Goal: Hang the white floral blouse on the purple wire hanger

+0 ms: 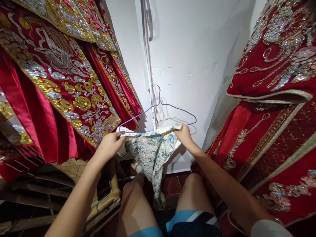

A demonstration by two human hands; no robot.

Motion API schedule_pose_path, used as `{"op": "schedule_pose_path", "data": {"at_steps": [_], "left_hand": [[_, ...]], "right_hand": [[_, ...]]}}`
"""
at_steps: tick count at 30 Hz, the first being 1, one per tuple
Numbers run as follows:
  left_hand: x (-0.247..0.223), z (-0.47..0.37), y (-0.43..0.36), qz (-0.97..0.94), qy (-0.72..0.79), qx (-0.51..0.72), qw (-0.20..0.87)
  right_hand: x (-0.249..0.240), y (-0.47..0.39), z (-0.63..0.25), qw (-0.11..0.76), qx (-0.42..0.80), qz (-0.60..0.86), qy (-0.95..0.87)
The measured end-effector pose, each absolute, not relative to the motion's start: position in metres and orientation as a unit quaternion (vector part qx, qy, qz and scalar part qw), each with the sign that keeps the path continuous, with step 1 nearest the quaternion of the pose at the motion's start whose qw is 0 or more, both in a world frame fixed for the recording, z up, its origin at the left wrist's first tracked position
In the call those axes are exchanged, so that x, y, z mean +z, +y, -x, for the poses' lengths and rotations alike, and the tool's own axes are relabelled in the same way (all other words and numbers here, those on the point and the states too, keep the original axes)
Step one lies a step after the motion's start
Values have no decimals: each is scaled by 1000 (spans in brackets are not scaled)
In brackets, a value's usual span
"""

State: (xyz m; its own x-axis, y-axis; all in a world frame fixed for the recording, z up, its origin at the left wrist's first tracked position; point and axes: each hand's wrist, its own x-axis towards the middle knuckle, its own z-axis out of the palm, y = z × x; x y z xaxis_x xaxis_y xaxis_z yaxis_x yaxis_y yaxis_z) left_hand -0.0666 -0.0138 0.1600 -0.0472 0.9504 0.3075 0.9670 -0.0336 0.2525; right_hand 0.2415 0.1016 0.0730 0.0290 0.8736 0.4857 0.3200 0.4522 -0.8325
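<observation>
A pale garment with a green and blue floral pattern [148, 154] is stretched sideways between my two hands. My left hand [112, 143] pinches its top left corner, close to the lower left end of a purple wire hanger [172, 106]. The top right corner is gripped in my right hand [183, 134], near the hanger's right side. The hanger's bottom bar runs along the garment's upper edge and is partly covered by the cloth. Its hook points up in front of the wall. Below, the garment narrows and hangs between my knees.
Red costumes with gold and silver embroidery [81, 102] hang on the left. A beaded red garment [274, 72] hangs on the right. Ahead stands a white wall [187, 42] with a vertical pipe or edge. A bamboo seat [103, 204] is at lower left, with a dark phone-like object [103, 191].
</observation>
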Motion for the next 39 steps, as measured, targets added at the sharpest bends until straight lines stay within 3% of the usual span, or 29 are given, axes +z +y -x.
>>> {"op": "schedule_pose_path", "data": {"at_steps": [6,12,17,22,26,30,34,39], "left_hand": [[161,72,-31,670,-697,-257,4],[165,61,-11,701,-617,-350,74],[168,32,30,738,-532,-410,72],[157,40,45,727,-533,-418,112],[157,47,47,727,-544,-394,141],[164,49,45,699,-565,-407,160],[166,58,41,664,-575,-465,108],[158,69,44,676,-600,-423,66]], "right_hand": [[78,83,-245,538,205,476,-665],[77,69,-234,551,268,458,-644],[78,54,-227,557,299,432,-643],[85,57,-249,636,189,450,-598],[100,80,-284,587,149,465,-646],[130,93,-314,517,222,456,-690],[156,84,-326,491,430,408,-639],[142,62,-307,504,581,347,-537]]}}
